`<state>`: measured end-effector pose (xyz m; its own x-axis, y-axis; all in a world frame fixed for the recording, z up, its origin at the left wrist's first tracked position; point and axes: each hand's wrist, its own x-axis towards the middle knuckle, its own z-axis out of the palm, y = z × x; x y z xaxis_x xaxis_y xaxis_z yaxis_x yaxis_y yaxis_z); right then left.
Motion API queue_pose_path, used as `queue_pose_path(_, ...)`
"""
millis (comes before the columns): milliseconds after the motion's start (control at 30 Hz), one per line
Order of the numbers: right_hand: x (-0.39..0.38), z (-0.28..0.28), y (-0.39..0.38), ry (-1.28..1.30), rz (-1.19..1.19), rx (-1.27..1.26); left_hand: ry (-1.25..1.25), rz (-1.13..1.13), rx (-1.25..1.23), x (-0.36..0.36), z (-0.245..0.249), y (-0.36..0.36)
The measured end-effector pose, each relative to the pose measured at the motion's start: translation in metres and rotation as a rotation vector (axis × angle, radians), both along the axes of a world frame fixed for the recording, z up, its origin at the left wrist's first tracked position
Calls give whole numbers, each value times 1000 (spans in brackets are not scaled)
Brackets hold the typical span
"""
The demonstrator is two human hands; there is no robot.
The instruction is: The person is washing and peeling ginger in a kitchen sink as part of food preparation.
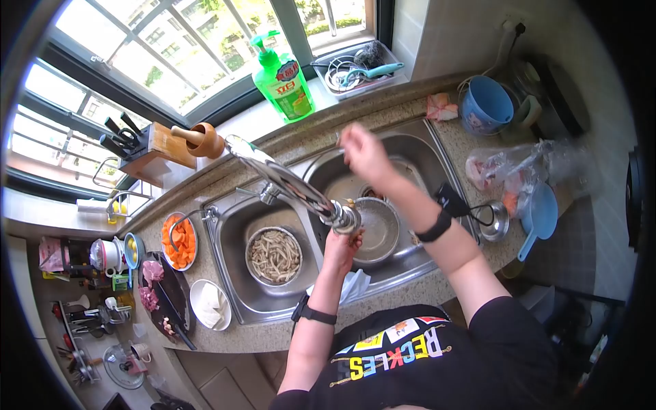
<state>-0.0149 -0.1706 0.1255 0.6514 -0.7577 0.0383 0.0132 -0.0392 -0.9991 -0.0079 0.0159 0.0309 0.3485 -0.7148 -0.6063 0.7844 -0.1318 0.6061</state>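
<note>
Under the end of the metal faucet [345,217], my left hand [340,249] has its fingers curled. The faucet hides part of it, so whatever it grips does not show. My right hand [365,156] is raised over the far side of the right sink basin [420,160], slightly blurred, its fingers drawn together; anything between them is too small to name. Below and between my hands, a round metal pan [378,236] sits in that basin. The left basin [236,249] holds a metal bowl [249,268] of pale, finger-like pieces, possibly chicken feet.
Left of the sink are a plate of orange chunks [179,244], a white bowl [205,311], and a dark board with meat and a knife [171,307]. A green soap bottle [283,89] and knife block [158,154] line the sill. Blue ladle [540,212] lies right.
</note>
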Motion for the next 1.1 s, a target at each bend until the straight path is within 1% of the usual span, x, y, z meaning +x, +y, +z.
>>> queue_pose_path(33,-4,-45,22,-12,48,-61,-14,23,-2,-1,-7,5)
queue_pose_path(67,-19,-58,42,132,169,-107,7,8,-21,1,-11,10)
queue_pose_path(100,-28,-58,56,123,284,417,8,7,-22,0,-7,14)
queue_pose_path(167,-46,-40,72,155,326,444,-3,30,-33,-3,1,21)
queue_pose_path(233,-59,-61,74,148,350,513,-11,18,-40,-7,3,29)
queue_pose_path(267,-65,-75,72,211,385,546,1,16,-55,-9,6,30)
queue_pose_path(300,-71,-69,75,210,377,538,14,12,-73,-11,8,31)
queue_pose_path(367,-85,-57,87,329,377,365,38,-18,-102,-15,4,38)
queue_pose_path(400,-90,-56,93,453,318,88,2,-37,-101,-17,6,39)
queue_pose_path(433,-98,-55,99,459,317,86,-32,-55,-98,-19,7,40)
queue_pose_path(500,-113,-50,111,708,154,-586,-24,-74,-104,-19,6,42)
queue_pose_path(567,-125,-40,125,766,184,-554,-18,-150,-120,-20,8,45)
queue_pose_path(633,-134,-37,139,781,222,-650,1,-158,-134,-21,11,47)
queue_pose_path(700,-138,-36,146,768,214,-691,-36,-247,-142,-20,15,49)
queue_pose_path(733,-139,-38,146,767,185,-792,-101,-258,-73,-23,19,50)
queue_pose_path(767,-139,-43,146,765,157,-893,-101,-260,-71,-24,20,50)
queue_pose_path(800,-136,-52,142,819,127,-949,-104,-273,-49,-26,20,51)
queue_pose_path(867,-134,-77,126,868,86,-897,-118,-309,-4,-29,23,52)
queue_pose_path(900,-132,-75,124,915,43,-848,-122,-313,1,-29,26,53)
queue_pose_path(933,-133,-72,124,852,8,-821,-138,-310,5,-27,28,52)
queue_pose_path(967,-137,-70,127,854,8,-817,-149,-303,10,-28,28,53)
queue_pose_path(1033,-136,-45,144,683,105,-840,-145,-304,-12,-22,21,51)
queue_pose_path(1067,-136,-45,151,776,157,-931,-215,-329,-26,-20,19,50)
queue_pose_path(1100,-135,-49,150,780,154,-925,-284,-355,-38,-21,16,51)
